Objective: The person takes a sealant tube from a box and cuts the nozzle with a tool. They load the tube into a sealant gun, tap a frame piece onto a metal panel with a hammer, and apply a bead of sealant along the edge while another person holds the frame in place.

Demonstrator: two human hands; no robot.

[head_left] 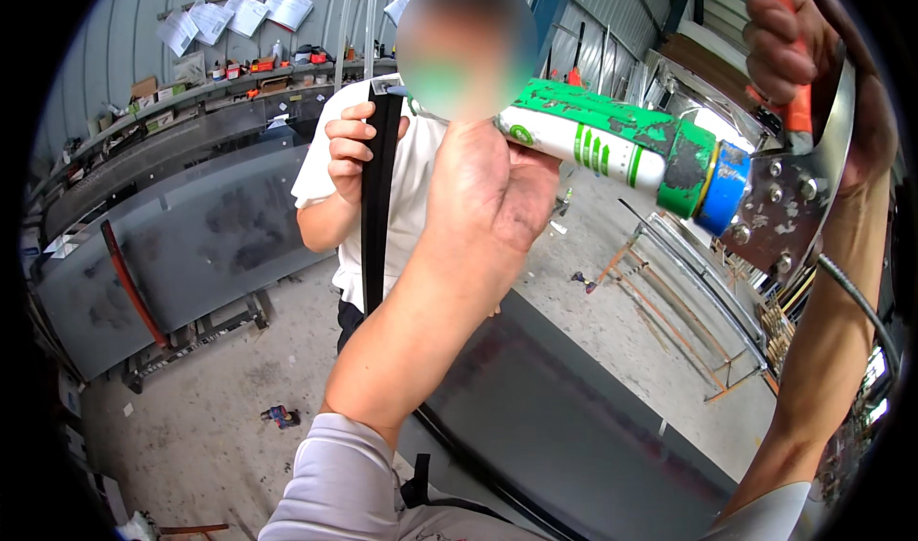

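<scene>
A caulking gun (786,206) with a bolted metal body and an orange lever is raised at the upper right. Around its lever and handle my right hand (784,49) is closed. A worn green and white sealant tube (602,149) with a blue collar reaches left from the gun. My left hand (497,183) supports the tube's front part from below, its fingers mostly hidden behind it. Close to the nozzle tip (397,91) stands the top end of a long black strip (381,192), held upright by another person's hand (352,149).
The other person in a white shirt (330,173) stands just across from me. A large dark panel (564,407) lies below my arms. At left, a grey panel (191,273) leans by a cluttered shelf (239,82). A metal rack (684,292) stands at right; a cable (861,297) hangs by my right forearm.
</scene>
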